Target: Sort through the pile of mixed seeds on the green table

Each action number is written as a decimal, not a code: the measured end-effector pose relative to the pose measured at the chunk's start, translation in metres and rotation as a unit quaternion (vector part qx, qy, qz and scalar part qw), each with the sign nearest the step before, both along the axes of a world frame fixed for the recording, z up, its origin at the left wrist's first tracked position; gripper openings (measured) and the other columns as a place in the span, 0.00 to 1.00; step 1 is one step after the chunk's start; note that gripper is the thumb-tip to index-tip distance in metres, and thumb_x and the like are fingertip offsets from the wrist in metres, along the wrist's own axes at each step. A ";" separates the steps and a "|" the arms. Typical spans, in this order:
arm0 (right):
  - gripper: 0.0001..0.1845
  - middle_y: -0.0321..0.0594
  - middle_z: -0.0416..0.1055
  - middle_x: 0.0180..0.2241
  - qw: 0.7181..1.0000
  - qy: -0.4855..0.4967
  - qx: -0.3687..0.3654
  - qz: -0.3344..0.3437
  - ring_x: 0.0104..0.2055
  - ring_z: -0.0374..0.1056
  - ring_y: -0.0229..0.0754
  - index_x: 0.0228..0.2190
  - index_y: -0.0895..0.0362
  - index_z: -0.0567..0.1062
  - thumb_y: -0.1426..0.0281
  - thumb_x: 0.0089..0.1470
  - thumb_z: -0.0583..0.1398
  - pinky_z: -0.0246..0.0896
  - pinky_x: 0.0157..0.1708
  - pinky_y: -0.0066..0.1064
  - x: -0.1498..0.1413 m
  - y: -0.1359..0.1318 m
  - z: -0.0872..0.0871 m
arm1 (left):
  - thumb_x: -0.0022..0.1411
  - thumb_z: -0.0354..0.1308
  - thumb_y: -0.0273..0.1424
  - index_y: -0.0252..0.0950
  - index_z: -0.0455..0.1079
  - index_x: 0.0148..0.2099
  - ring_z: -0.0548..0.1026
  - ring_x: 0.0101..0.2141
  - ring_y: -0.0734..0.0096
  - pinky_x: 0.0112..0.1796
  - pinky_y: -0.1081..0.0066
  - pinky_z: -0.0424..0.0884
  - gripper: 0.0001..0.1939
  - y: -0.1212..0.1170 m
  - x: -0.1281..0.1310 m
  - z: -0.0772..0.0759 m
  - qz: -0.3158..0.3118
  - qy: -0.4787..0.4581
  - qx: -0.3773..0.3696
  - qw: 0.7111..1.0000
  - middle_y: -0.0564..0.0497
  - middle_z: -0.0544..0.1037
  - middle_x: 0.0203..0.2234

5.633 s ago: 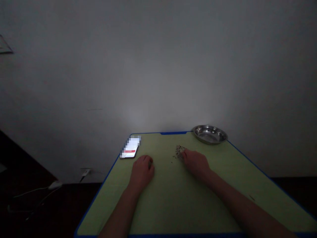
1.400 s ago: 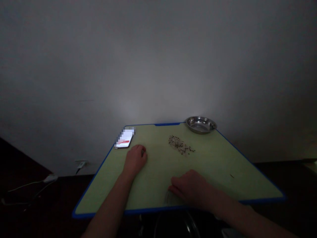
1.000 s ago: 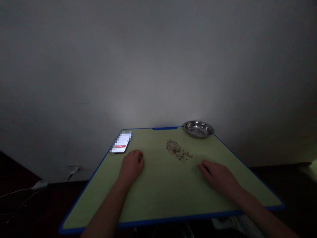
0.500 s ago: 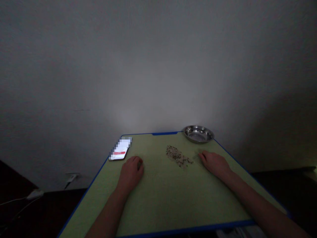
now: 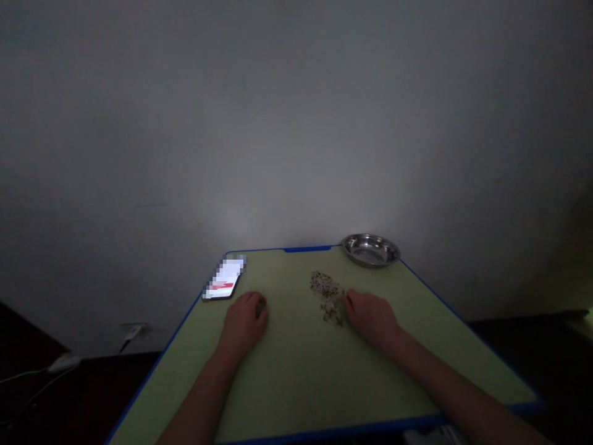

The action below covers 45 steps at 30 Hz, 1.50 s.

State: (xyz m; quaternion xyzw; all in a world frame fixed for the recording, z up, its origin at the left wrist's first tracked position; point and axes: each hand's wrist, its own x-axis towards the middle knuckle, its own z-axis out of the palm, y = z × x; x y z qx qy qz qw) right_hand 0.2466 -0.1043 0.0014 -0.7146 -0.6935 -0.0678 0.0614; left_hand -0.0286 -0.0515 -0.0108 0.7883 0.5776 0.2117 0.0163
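My right hand (image 5: 370,314) is closed in a pinch at the right edge of a small heap of mixed pale and dark grains (image 5: 323,284). Between its fingertips is a thin see-through piece (image 5: 332,307), like a clear plastic card, its outline hard to make out in the dim light. Grains lie around this piece and seem to show through it. My left hand (image 5: 244,318) rests on the green table (image 5: 287,371), loosely curled, with a gap between thumb and fingers and nothing visible in it.
A phone (image 5: 225,278) with a lit screen lies at the table's left edge. A shallow steel bowl (image 5: 370,250) stands at the far right corner. The wall (image 5: 296,123) rises behind the table. A power strip and cables (image 5: 63,363) lie at lower left.
My right hand has moved left and slightly nearer with the clear piece, up to the grains. The near part of the heap has been pushed left. My left hand has stayed put.
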 end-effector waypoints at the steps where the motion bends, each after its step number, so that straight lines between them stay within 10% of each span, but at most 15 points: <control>1: 0.21 0.46 0.76 0.30 1.000 0.000 -0.001 0.008 0.31 0.72 0.45 0.35 0.57 0.73 0.63 0.63 0.44 0.57 0.28 0.31 -0.001 -0.002 0.000 | 0.54 0.48 0.28 0.35 0.68 0.37 0.70 0.41 0.63 0.44 0.64 0.64 0.10 0.000 0.000 0.000 -0.003 -0.002 -0.002 1.000 0.45 0.74 0.38; 14: 0.20 0.45 0.76 0.29 1.000 -0.008 -0.024 0.009 0.31 0.73 0.47 0.33 0.57 0.73 0.63 0.62 0.45 0.55 0.27 0.32 0.032 -0.027 -0.002 | 0.57 0.41 0.27 0.34 0.67 0.47 0.69 0.47 0.63 0.49 0.61 0.62 0.19 -0.002 0.001 0.000 0.014 -0.079 -0.023 0.997 0.44 0.73 0.45; 24: 0.19 0.43 0.76 0.26 0.997 -0.011 -0.038 0.065 0.28 0.73 0.48 0.32 0.55 0.73 0.63 0.62 0.45 0.54 0.25 0.32 0.005 -0.053 -0.006 | 0.63 0.39 0.34 0.33 0.68 0.45 0.72 0.42 0.62 0.44 0.64 0.64 0.18 -0.003 0.007 0.004 0.040 -0.056 -0.023 0.997 0.43 0.75 0.40; 45: 0.20 0.43 0.76 0.28 0.999 -0.006 -0.017 0.050 0.30 0.73 0.47 0.34 0.55 0.73 0.62 0.63 0.45 0.55 0.25 0.31 -0.022 -0.014 0.004 | 0.62 0.45 0.34 0.31 0.68 0.46 0.71 0.44 0.62 0.45 0.63 0.64 0.17 -0.003 0.006 0.000 0.036 -0.041 -0.022 0.998 0.42 0.75 0.42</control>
